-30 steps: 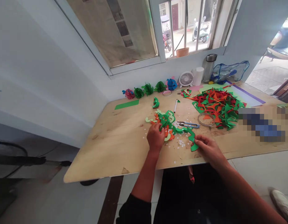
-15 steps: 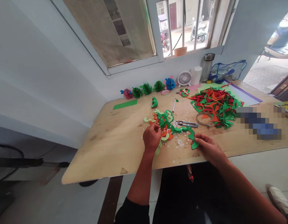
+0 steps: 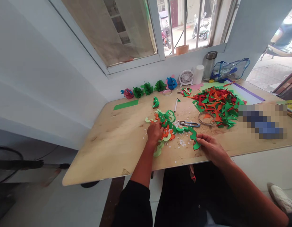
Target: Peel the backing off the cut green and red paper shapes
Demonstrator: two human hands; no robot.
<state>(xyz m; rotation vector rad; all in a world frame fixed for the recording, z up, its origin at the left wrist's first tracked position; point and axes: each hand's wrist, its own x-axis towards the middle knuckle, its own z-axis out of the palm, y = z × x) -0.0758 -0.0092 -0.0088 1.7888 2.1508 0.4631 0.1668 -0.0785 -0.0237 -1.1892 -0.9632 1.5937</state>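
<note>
My right hand [image 3: 211, 148] pinches the end of a green wavy paper strip [image 3: 192, 134] near the table's front edge. The strip trails left to a heap of curved paper cut-outs [image 3: 168, 116] in green, pale green and orange. My left hand [image 3: 154, 133] rests at this heap's near-left side, fingers bent together and pressed in among the pieces. Its fingertips are partly hidden, so what they hold I cannot make out. Thread snips [image 3: 189, 124] lie just behind the strip. Small white paper bits [image 3: 182, 143] are scattered between my hands.
A big pile of red, orange and green scraps [image 3: 219, 105] lies right, with a tape roll [image 3: 206, 118] beside it. A white marker [image 3: 176, 105] lies behind the heap. Folded paper ornaments [image 3: 148, 88], a small fan [image 3: 186, 77] and a bottle [image 3: 210, 66] stand along the wall.
My left hand has dipped slightly and its fingers have gone further into the heap. My right hand still holds the strip in nearly the same place. The view has shifted slightly.
</note>
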